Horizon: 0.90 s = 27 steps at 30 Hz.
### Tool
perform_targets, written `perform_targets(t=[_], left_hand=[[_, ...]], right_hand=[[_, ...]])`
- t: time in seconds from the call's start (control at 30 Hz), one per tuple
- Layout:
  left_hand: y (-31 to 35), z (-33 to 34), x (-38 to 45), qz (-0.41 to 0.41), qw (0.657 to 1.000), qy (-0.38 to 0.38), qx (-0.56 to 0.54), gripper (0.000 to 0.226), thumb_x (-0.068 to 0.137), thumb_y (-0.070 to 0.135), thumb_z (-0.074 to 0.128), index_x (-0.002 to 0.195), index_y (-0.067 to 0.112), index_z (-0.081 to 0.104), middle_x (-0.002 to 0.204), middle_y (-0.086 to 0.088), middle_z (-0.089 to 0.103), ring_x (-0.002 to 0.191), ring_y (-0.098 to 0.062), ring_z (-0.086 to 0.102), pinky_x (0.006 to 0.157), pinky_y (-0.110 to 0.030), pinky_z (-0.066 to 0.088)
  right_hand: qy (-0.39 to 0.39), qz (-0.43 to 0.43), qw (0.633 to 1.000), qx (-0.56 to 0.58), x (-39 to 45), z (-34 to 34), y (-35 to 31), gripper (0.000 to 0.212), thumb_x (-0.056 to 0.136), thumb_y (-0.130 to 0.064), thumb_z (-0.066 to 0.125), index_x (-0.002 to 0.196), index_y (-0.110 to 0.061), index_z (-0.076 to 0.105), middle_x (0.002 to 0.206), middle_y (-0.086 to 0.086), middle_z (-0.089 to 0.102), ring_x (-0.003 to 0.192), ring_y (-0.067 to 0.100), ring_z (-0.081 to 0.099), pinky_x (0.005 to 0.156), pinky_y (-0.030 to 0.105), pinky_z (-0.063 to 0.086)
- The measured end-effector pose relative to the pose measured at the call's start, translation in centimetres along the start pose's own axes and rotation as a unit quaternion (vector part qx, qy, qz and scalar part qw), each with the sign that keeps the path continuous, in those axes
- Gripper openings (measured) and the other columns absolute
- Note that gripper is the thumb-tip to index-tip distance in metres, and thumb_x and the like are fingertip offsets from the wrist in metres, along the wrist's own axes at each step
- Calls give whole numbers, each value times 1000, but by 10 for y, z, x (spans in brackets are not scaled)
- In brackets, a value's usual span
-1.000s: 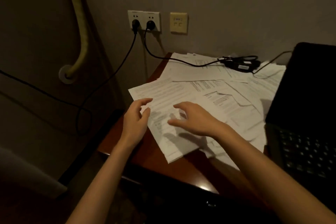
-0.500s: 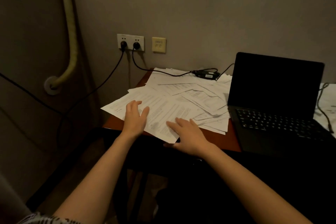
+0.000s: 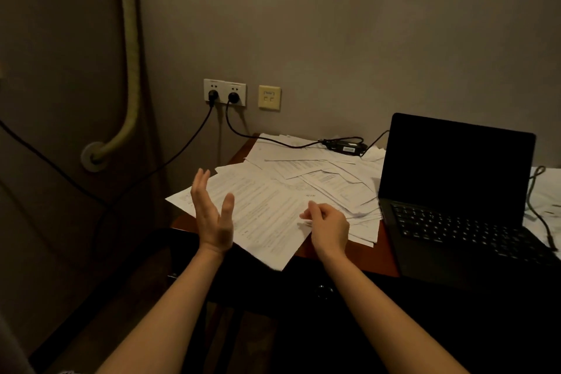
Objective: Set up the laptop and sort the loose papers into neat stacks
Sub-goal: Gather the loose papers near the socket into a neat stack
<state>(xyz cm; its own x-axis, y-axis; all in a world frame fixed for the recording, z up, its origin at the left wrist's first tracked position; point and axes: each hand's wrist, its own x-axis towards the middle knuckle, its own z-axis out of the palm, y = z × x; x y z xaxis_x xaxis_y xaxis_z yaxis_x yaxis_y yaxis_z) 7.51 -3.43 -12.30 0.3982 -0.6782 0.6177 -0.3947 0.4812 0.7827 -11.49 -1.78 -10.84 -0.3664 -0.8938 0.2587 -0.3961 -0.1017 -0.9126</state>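
Fingers: my left hand [image 3: 212, 215] spread, holding nothing; my right hand [image 3: 329, 226] pinches one sheet [image 3: 267, 222].
Laptops: one laptop [image 3: 455, 191], lid up.
Wall plugs: two.

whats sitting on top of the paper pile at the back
A black power adapter with its cable lies across the back papers. The printing beneath it is covered.

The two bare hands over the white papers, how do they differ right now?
The left hand is raised edge-on with straight fingers, holding nothing; the right hand is knuckles-up with curled fingers, apparently pinching a sheet of the loose white printed papers. The left is nearer the pile's left edge. Both are above the papers.
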Motion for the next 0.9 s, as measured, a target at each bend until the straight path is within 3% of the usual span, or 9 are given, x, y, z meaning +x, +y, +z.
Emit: perform_targets(t=[0.1, 0.17, 0.23, 0.37, 0.43, 0.57, 0.67, 0.8, 0.9], left_hand=[[-2, 0, 1, 0, 1000, 7, -16, 80, 81, 60, 35, 142, 8, 31, 150, -10, 29, 130, -5, 26, 102, -13, 20], [-2, -1, 2, -10, 1000, 2, -17, 80, 80, 61, 33, 141, 9, 34, 148, -9, 32, 128, -4, 28, 100, -11, 22], [-2, -2, 2, -13, 1000, -4, -16, 81, 79, 62, 32, 140, 9, 36, 146, -9, 35, 125, -3, 30, 93, 0, 21], [-2, -3, 3, -20, 999, -13, -25, 81, 78, 62, 33, 139, 9, 37, 141, -7, 39, 118, 3, 36, 84, 7, 25], [-1, -3, 3, -22, 999, -8, -30, 80, 78, 62, 34, 138, 9, 37, 137, -1, 39, 111, 14, 38, 83, 8, 25], [-1, -3, -1, 14, 1000, 9, -13, 83, 83, 69, 38, 136, 6, 39, 141, -6, 37, 120, 11, 35, 95, 5, 21], [-6, -3, -2, 60, 998, 20, -4, 88, 85, 73, 33, 137, 2, 36, 145, -16, 34, 128, 0, 28, 102, 0, 17], [-7, -3, -1, 68, 997, 7, -21, 88, 84, 75, 32, 141, 9, 32, 147, -14, 33, 131, -5, 28, 106, -5, 18], [-6, -2, 0, 54, 998, -20, -27, 94, 80, 80, 29, 142, 8, 33, 146, -12, 35, 131, -11, 32, 104, -11, 23]], right_hand=[[-112, -113, 986, -53, -5, 0, -1, 43, 84, -62, 49, 95, -26, 70, 101, -12, 66, 101, 6, 57, 97, 39, 42], [-237, -179, 946, -134, -7, -3, -2, 70, 69, -78, 46, 121, -33, 59, 132, -7, 54, 125, 4, 42, 116, 46, 16], [-334, -209, 892, -223, -7, -7, -4, 89, 65, -78, 56, 141, -35, 38, 151, -5, 33, 141, 8, 22, 118, 47, -3], [-360, -327, 784, -387, -13, -11, 4, 99, 69, -65, 69, 149, -31, 22, 156, 0, 21, 144, 17, 15, 118, 44, 5], [-344, -353, 772, -402, -12, -14, 12, 90, 73, -56, 69, 148, -31, 25, 154, 1, 27, 140, 19, 23, 115, 40, 17], [-312, -343, 805, -370, -10, -31, 11, 56, 85, -22, 58, 139, -29, 45, 142, -4, 47, 127, 17, 40, 103, 36, 34], [-273, -317, 839, -348, -14, -34, 8, 30, 92, -20, 50, 117, -27, 65, 118, -1, 64, 109, 20, 52, 85, 32, 42], [-174, -122, 947, -243, -11, -37, -15, 32, 99, -23, 45, 70, -13, 55, 70, 5, 58, 79, 27, 55, 61, 33, 33], [-67, -15, 993, -100, -6, -44, -34, 35, 102, -25, 40, 95, 1, 63, 88, 11, 58, 89, 28, 53, 66, 29, 38]])
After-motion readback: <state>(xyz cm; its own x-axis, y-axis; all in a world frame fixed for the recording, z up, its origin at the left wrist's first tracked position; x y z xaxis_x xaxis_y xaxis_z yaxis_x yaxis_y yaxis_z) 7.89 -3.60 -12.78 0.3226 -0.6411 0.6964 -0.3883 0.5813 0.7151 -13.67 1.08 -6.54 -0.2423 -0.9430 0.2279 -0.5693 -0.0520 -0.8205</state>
